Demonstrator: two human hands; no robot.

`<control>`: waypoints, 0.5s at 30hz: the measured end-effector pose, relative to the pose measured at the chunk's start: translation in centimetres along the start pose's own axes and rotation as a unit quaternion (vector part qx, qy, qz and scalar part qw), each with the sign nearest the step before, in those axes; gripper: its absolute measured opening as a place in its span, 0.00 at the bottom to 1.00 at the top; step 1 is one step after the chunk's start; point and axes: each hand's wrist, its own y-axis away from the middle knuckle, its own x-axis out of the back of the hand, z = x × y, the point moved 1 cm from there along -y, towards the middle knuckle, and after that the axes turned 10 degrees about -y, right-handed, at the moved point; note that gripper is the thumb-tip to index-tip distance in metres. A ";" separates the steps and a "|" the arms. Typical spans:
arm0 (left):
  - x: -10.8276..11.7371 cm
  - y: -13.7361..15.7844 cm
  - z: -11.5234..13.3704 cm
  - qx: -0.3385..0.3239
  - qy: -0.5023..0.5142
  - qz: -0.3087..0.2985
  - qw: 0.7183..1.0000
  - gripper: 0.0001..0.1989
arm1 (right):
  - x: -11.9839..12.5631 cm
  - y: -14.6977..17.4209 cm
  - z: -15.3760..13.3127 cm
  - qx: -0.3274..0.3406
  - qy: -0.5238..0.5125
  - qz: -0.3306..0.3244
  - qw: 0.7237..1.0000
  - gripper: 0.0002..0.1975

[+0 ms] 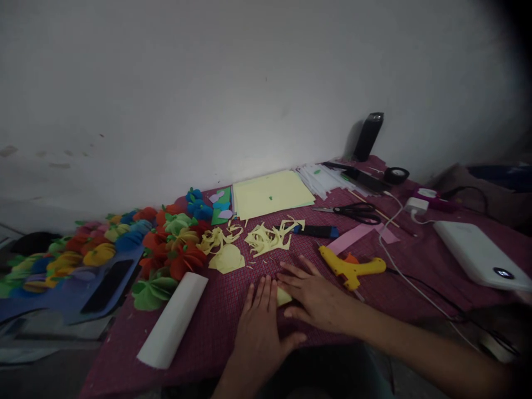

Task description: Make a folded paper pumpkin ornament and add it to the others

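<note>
A small piece of yellow paper (284,297) lies on the red checked cloth, partly covered by both of my hands. My left hand (260,327) rests flat with fingers stretched out along the paper's left side. From the right, my right hand (313,293) reaches over the paper's edge, its fingers spread. Just beyond my hands are curly yellow paper scraps (268,238) and a cut yellow paper piece (226,259). A yellow glue gun (351,269) lies to the right of my right hand.
Colourful paper flowers (178,249) crowd the left side, near a white roll (174,321). Behind are stacked yellow sheets (272,194), scissors (353,211) and a blue-black cutter (318,231). A white power bank (477,255) with cables and a dark bottle (368,137) stand right.
</note>
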 end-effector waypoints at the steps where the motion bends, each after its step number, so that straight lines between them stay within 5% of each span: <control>1: -0.2 0.1 -0.1 -0.001 -0.001 -0.001 1.000 0.46 | -0.1 0.0 0.0 0.001 -0.002 0.001 1.000 0.29; 15: -0.5 1.7 0.7 -0.021 0.008 -0.008 1.000 0.47 | -0.5 2.3 0.1 0.037 -0.006 -0.020 0.999 0.32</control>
